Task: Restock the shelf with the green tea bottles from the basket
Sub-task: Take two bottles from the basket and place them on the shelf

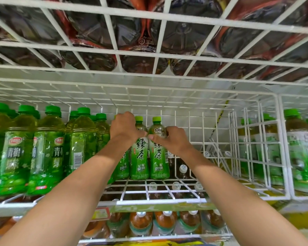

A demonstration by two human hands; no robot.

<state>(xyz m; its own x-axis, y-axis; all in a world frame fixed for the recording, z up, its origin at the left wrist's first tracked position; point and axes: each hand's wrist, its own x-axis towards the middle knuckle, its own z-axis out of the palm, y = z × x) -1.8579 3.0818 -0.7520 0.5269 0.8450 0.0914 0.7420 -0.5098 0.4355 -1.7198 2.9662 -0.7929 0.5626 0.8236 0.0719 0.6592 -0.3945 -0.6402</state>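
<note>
While L hand (124,127) curls over left bottle (122,166), R hand (170,140) grips right bottle (158,162).

Head-worn view, close, facing shelf (149,202)

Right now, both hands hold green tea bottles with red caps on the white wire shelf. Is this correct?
Not fully. The caps are green, not red; the head view shows it. The rest stands: the left hand and the right hand hold green tea bottles on the white wire shelf.
</note>
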